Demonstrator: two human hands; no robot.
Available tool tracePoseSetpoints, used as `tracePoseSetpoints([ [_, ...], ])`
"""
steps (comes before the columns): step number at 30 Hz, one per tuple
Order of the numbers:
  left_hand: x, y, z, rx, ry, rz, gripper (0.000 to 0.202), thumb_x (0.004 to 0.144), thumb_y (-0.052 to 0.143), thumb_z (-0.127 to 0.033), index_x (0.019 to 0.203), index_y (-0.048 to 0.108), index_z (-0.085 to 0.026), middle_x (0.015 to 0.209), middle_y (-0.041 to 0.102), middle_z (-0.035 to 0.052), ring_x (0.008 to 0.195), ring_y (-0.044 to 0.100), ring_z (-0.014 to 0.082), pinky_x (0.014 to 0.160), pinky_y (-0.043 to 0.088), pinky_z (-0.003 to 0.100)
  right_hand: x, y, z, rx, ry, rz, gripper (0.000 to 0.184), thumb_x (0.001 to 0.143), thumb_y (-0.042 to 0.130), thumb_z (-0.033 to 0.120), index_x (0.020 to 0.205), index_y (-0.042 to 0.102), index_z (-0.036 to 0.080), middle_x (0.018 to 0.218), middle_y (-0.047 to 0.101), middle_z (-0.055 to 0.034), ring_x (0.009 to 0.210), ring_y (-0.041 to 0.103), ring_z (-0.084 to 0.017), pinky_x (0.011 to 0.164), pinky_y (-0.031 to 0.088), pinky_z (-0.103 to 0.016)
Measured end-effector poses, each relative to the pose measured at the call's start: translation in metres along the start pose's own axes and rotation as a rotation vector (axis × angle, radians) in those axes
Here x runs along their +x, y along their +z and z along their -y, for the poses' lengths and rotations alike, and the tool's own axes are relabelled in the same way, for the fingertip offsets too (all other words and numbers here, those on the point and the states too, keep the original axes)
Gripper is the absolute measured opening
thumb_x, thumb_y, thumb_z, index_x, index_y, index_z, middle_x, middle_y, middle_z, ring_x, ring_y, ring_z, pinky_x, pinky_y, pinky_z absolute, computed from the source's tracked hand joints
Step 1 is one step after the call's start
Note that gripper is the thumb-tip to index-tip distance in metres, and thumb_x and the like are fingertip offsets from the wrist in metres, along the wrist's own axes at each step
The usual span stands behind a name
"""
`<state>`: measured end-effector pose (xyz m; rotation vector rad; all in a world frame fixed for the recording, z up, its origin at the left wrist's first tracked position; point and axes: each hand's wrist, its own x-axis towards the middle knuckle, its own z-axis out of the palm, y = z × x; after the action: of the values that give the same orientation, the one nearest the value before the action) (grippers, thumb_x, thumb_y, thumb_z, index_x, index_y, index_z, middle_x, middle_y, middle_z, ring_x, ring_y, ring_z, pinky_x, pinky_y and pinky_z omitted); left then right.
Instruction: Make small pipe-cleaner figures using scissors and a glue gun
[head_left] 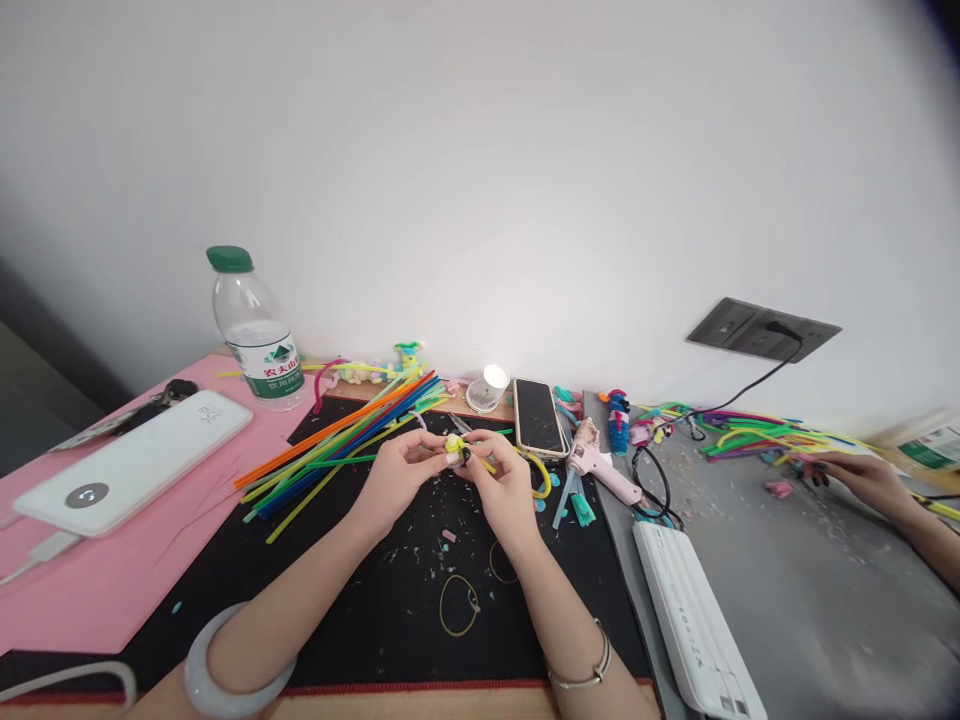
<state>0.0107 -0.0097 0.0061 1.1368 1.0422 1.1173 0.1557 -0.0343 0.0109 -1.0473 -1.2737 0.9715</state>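
Head view: left hand [403,472] and right hand [501,478] (grips pinched) hold a yellow piece [454,444] between them.

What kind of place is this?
Probably a small craft workspace, home or shop unclear: a bundle of colored pipe cleaners, a glue gun, and scraps scattered on the black mat.
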Motion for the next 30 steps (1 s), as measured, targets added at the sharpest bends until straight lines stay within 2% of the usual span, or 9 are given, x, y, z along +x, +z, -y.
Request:
tracePoseSetpoints([
  [4, 0.002, -0.002, 0.002, 0.024, 0.058, 0.020, 0.028, 0.066, 0.076, -0.034, 0.084, 0.064, -0.017, 0.088, 0.070, 0.0052, 0.089, 0.066, 0.0233, 0.083, 0.051, 0.038, 0.000, 0.001, 0.003, 0.085, 0.052, 0.029, 0.017, 0.079, 0.067, 0.032, 0.071, 0.062, 0.017, 0.104, 0.054, -0.0075, 0.092, 0.060, -0.020, 0.072, 0.060, -0.035],
  [7, 0.003, -0.002, 0.002, 0.010, 0.099, 0.057, 0.027, 0.068, 0.074, -0.032, 0.088, 0.061, -0.018, 0.094, 0.069, 0.0047, 0.094, 0.066, 0.0238, 0.086, 0.051, 0.039, 0.000, 0.000, 0.003, 0.080, 0.042, 0.042, 0.017, 0.078, 0.068, 0.032, 0.071, 0.064, 0.017, 0.104, 0.055, -0.0078, 0.095, 0.059, -0.021, 0.074, 0.060, -0.035],
  [11, 0.002, -0.001, 0.002, -0.043, 0.124, 0.103, 0.024, 0.072, 0.071, -0.031, 0.087, 0.056, -0.020, 0.092, 0.070, 0.0031, 0.094, 0.066, 0.0223, 0.086, 0.051, 0.038, 0.001, -0.001, 0.000, 0.037, 0.001, 0.073, 0.012, 0.081, 0.065, 0.030, 0.077, 0.068, 0.019, 0.106, 0.056, -0.0086, 0.095, 0.060, -0.021, 0.074, 0.059, -0.035],
  [16, 0.003, 0.000, 0.004, -0.035, 0.122, 0.105, 0.025, 0.074, 0.067, -0.035, 0.079, 0.047, -0.021, 0.085, 0.071, 0.0023, 0.085, 0.068, 0.0208, 0.081, 0.053, 0.039, 0.001, -0.002, -0.004, -0.156, -0.135, 0.129, 0.017, 0.087, 0.054, 0.022, 0.088, 0.072, 0.022, 0.112, 0.058, -0.0100, 0.100, 0.060, -0.021, 0.078, 0.056, -0.034],
  [20, 0.005, -0.001, 0.007, 0.063, 0.184, 0.046, 0.022, 0.074, 0.066, -0.031, 0.077, 0.047, -0.021, 0.081, 0.070, 0.0031, 0.082, 0.068, 0.0217, 0.076, 0.052, 0.036, 0.002, -0.003, -0.004, -0.357, -0.280, 0.077, 0.020, 0.085, 0.053, 0.013, 0.086, 0.071, 0.022, 0.111, 0.059, -0.0098, 0.105, 0.058, -0.021, 0.087, 0.050, -0.035],
  [25, 0.006, -0.005, 0.008, 0.296, 0.277, -0.034, 0.016, 0.075, 0.064, -0.030, 0.078, 0.051, -0.021, 0.078, 0.066, 0.0010, 0.076, 0.065, 0.0192, 0.071, 0.051, 0.032, 0.003, -0.007, -0.003, -0.536, -0.350, 0.013, 0.016, 0.085, 0.053, 0.012, 0.078, 0.065, 0.019, 0.100, 0.057, -0.0081, 0.089, 0.059, -0.018, 0.074, 0.050, -0.029],
  [30, 0.005, -0.006, 0.008, 0.428, 0.259, -0.033, 0.010, 0.075, 0.062, -0.028, 0.076, 0.054, -0.021, 0.080, 0.067, 0.0002, 0.070, 0.064, 0.0169, 0.066, 0.050, 0.029, 0.001, -0.009, -0.001, -0.698, -0.410, 0.028, 0.016, 0.087, 0.050, 0.015, 0.078, 0.062, 0.019, 0.085, 0.048, -0.0045, 0.075, 0.053, -0.016, 0.065, 0.045, -0.026],
])
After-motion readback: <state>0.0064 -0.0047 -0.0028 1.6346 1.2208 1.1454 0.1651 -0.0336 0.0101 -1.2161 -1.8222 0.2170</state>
